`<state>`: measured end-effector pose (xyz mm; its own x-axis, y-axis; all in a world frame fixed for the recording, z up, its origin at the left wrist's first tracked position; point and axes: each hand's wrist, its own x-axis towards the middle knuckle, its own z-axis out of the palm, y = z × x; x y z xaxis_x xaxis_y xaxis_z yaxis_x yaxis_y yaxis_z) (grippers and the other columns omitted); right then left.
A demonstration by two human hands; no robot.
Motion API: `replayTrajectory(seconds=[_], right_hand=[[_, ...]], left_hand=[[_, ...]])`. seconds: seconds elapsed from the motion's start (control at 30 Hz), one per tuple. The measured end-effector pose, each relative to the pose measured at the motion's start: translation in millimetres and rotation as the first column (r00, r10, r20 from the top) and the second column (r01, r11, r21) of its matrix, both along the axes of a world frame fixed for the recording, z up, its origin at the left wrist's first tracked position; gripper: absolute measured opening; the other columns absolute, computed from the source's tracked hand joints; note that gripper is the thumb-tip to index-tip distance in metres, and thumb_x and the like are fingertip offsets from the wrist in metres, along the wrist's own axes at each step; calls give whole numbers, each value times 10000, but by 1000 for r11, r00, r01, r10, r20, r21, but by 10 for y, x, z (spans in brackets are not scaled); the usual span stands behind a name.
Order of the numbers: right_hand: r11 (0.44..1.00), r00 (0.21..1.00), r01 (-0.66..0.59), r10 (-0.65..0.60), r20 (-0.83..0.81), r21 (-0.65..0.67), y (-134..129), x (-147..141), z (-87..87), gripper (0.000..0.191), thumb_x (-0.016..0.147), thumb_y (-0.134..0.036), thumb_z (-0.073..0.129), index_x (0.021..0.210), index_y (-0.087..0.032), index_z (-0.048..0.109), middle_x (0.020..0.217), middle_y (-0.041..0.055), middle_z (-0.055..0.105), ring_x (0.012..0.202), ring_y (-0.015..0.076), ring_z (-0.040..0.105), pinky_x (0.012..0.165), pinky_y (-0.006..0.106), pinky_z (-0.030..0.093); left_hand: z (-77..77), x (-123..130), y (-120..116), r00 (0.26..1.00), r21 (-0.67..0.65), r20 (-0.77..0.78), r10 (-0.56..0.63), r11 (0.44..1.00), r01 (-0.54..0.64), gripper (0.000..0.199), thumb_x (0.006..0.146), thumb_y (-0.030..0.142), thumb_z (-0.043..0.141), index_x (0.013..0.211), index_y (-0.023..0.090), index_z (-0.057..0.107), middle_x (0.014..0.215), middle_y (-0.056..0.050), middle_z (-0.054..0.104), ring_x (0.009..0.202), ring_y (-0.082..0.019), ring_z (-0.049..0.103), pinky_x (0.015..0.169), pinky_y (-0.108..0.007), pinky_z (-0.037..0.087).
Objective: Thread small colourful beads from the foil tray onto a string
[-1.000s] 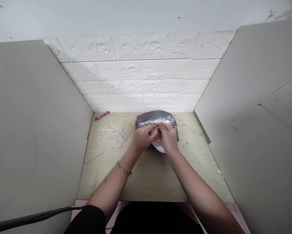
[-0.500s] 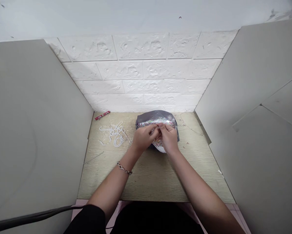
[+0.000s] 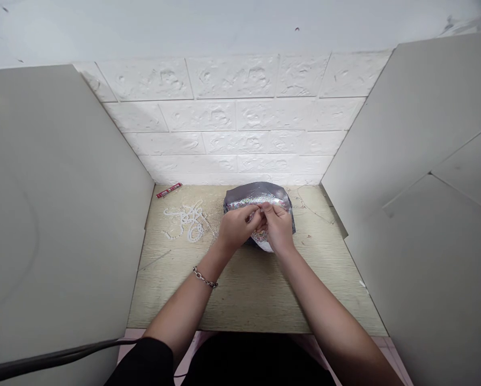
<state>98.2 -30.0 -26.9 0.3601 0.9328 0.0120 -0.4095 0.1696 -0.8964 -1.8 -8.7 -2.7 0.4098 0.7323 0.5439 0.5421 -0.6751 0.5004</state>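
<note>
A shiny grey pouch [image 3: 258, 190] with a silvery, glittering inside sits at the back middle of the table, and small colourful bits show in it. Over its front part, my left hand [image 3: 238, 225] is closed in a pinch. My right hand [image 3: 278, 225] is pinched too, its fingertips meeting those of the left. Whatever lies between the fingertips is too small to name. Left of the pouch, strings of white beads [image 3: 195, 231] lie in a loose tangle. A chain bracelet [image 3: 203, 277] is round my left wrist.
A small red strip [image 3: 169, 190] lies at the table's back left corner. Thin clear strands [image 3: 318, 213] spread right of the pouch. Grey panels [image 3: 71, 203] stand on both sides, with a white brick-patterned wall [image 3: 236, 115] behind. A black cable [image 3: 63, 356] runs at lower left.
</note>
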Motion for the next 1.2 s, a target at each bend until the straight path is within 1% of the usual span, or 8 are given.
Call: replayTrajectory(seconds=[0.27, 0.37, 0.43, 0.5, 0.67, 0.77, 0.93, 1.2], right_hand=[[1000, 999, 4, -4, 38, -9, 3, 5, -4, 319, 644, -461, 588, 731, -154, 599, 464, -30, 545, 356, 75, 460, 337, 185, 399], [1000, 998, -10, 11, 57, -19, -7, 6, 7, 331, 651, -467, 579, 767, -158, 598, 465, -26, 550, 371, 91, 481, 343, 199, 410], [1000, 997, -13, 14, 82, -18, -19, 7, 17, 332, 658, -469, 572, 765, -156, 597, 453, -30, 538, 361, 91, 479, 340, 199, 410], [1000, 993, -5, 7, 119, -18, -34, 8, 30, 331, 664, -470, 565, 759, -155, 597, 439, -36, 518, 345, 85, 469, 331, 195, 404], [1000, 979, 6, 0, 205, -25, -60, 0, 66, 353, 680, -486, 536, 793, -157, 594, 443, -44, 496, 335, 87, 467, 318, 200, 402], [999, 971, -26, 34, 238, -33, -66, -10, 83, 365, 705, -495, 498, 843, -168, 581, 444, -46, 495, 331, 95, 474, 306, 206, 403], [991, 952, -117, 129, 278, -60, -64, -23, 103, 330, 731, -451, 466, 933, -201, 542, 422, -53, 497, 308, 115, 474, 282, 221, 393], [990, 954, -120, 136, 267, -77, -68, -27, 119, 293, 721, -410, 476, 924, -210, 540, 403, -56, 493, 290, 121, 464, 272, 230, 384]], left_hand=[[-1, -1, -4, 1000, -42, -3, -21, 999, 21, 269, 795, 286, 420, 794, 147, 650, 583, -21, 607, 471, -67, 460, 494, -186, 312], [10, 2, -1, 996, -137, 68, -65, 988, 74, 285, 799, 298, 412, 749, 140, 644, 572, -10, 583, 504, -73, 463, 503, -185, 314], [13, 8, 12, 982, -241, 164, -90, 962, 128, 307, 790, 316, 422, 647, 126, 617, 525, 4, 533, 509, -77, 445, 494, -185, 310], [16, 19, 29, 955, -362, 280, -101, 910, 203, 336, 770, 339, 449, 539, 117, 552, 477, 17, 470, 498, -77, 421, 479, -186, 304], [44, 35, 50, 854, -595, 517, -61, 692, 409, 374, 728, 388, 502, 470, 120, 464, 386, 45, 374, 384, -47, 327, 407, -186, 257], [51, 27, 62, 820, -644, 571, 21, 631, 432, 336, 698, 377, 543, 490, 120, 482, 350, 66, 328, 347, -30, 264, 385, -182, 228], [27, 4, 101, 813, -664, 575, 89, 631, 400, 298, 673, 388, 566, 567, 110, 544, 339, 74, 335, 346, -27, 253, 385, -180, 215], [-22, -11, 142, 835, -680, 544, 89, 629, 377, 341, 650, 440, 572, 595, 105, 544, 334, 77, 316, 326, -22, 223, 362, -182, 145]])
